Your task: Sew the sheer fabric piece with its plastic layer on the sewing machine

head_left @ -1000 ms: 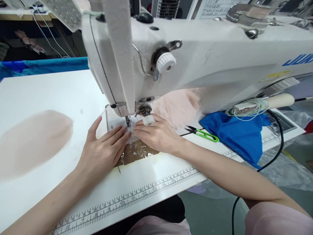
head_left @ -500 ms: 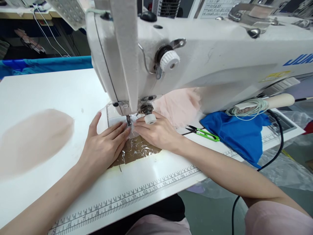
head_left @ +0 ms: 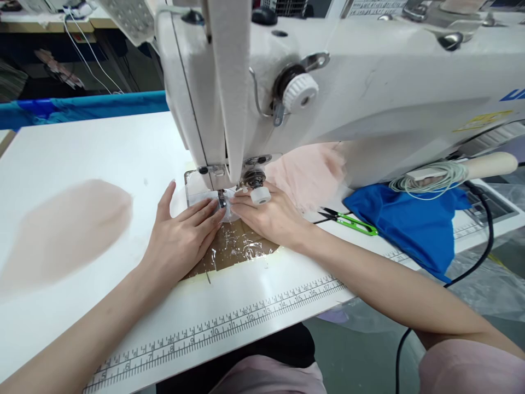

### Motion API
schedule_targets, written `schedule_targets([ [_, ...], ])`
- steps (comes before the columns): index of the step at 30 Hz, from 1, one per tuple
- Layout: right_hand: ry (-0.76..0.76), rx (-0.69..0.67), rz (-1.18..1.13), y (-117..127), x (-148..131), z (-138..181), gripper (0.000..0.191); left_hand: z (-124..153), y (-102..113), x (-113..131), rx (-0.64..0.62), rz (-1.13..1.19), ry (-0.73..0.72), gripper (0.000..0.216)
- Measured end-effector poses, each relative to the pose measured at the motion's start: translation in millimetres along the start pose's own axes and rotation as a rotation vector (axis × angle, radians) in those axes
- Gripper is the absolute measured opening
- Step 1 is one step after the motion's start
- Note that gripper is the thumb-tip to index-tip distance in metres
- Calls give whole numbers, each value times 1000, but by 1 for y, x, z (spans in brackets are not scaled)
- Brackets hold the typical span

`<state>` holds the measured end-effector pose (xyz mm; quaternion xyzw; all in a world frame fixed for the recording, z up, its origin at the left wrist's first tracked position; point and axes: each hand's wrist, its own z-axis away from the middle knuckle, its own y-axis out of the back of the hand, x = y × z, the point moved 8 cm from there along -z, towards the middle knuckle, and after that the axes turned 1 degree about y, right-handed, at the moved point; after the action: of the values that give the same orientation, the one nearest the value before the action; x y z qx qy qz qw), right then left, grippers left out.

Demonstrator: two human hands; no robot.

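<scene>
**Flat-handed at the needle: both hands press a small pale piece under the presser foot**

Right at the needle of the white sewing machine point(head_left: 328, 98), both hands lie flat on the work. The left hand point(head_left: 180, 241) rests palm down with fingers stretched out and close together, its fingertips pressing a small pale fabric piece point(head_left: 232, 212) just beside the presser foot point(head_left: 222, 201). The right hand point(head_left: 273, 216) comes in from the other side, fingers likewise extended and pinning the same piece; neither hand is curled around anything. A white thimble-like ring point(head_left: 261, 195) sits on one right finger. The piece lies on the machine bed under the needle, above a patch of brown tape point(head_left: 235, 249) stuck to the white table point(head_left: 102, 153).

A printed ruler point(head_left: 229, 323) runs along the table's near edge. To the left lies a beige fabric oval point(head_left: 65, 230), well apart from the hands. Pink fabric point(head_left: 307, 172) bunches behind the right hand, green thread snips point(head_left: 353, 221) lie near it, and blue cloth point(head_left: 414, 224) sits further right.
</scene>
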<state>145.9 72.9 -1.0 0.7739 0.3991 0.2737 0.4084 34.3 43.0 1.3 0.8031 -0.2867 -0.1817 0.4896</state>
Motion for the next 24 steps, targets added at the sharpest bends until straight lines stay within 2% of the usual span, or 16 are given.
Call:
schedule_targets([
  [14, 14, -14, 39, -1, -1, 0, 27, 1, 3, -4, 21, 11, 1, 26],
  [17, 2, 8, 46, 2, -1, 0, 27, 0, 4, -7, -16, -38, 33, 31],
  [20, -5, 19, 36, 7, -5, 0, 28, 0, 13, 2, -21, -203, -19, 31],
  [24, -14, 116, 10, 19, -18, 2, 30, -1, 33, 11, 71, -290, -78, 20],
])
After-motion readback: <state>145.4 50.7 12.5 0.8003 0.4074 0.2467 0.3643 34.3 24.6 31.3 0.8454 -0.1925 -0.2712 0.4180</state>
